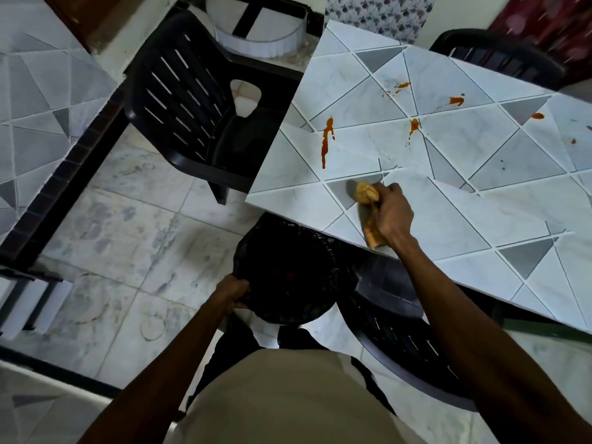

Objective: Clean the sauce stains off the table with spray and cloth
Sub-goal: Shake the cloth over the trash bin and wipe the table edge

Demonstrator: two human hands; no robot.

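My right hand (391,209) grips a bunched yellow-orange cloth (365,192) and holds it against the tiled table (464,203) close to the near-left corner. Orange-red sauce stains lie farther back on the table: a long streak (326,141), a splash (413,126), and smaller marks (456,100) toward the right. My left hand (234,291) grips the rim of a black bin lined with a bag (288,274), held just below the table's edge. No spray bottle is in view.
A black plastic chair (198,107) stands left of the table, another (410,344) is tucked under the near edge, and a third (499,59) sits at the far side. A second tiled table (35,129) is on the left. The floor is pale tile.
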